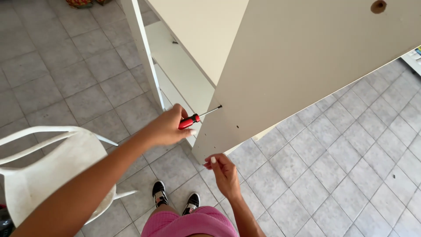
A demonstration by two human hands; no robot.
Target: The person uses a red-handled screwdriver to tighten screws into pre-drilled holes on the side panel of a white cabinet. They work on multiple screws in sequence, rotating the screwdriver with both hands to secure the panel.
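My left hand [169,126] grips a screwdriver [193,119] with a red and black handle. Its metal shaft points right, and its tip touches the left edge of a white furniture side panel [302,61]. My right hand [222,169] is below the panel's lower corner, fingers pinched together; whether it holds anything small I cannot tell. The panel belongs to a white cabinet [184,66] with open shelves, seen from above.
A white plastic chair [48,166] stands at the lower left beside my left arm. Grey floor tiles [342,175] spread all around. My feet in black and white shoes [175,199] stand just below the cabinet. A round hole [378,6] marks the panel's top.
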